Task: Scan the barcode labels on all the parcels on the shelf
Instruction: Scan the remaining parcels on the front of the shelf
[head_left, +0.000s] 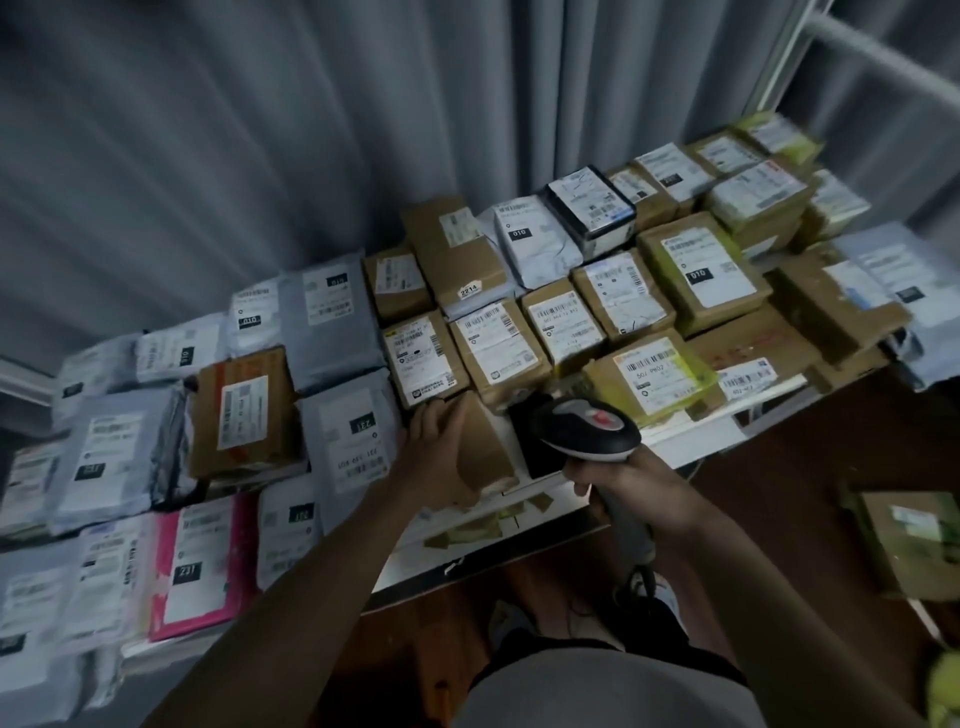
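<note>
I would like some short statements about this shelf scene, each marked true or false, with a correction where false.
1. The right hand holds the barcode scanner by its handle. True.
2. The left hand rests on a pink mailer. False: it lies on a small brown box at the shelf's front edge.
3. A pink mailer lies on the left part of the shelf. True.
4. All parcels on the shelf are cardboard boxes. False: many are grey plastic mailers, such as the grey mailer.
5. One brown box carries a small tag reading 2214. True.
</note>
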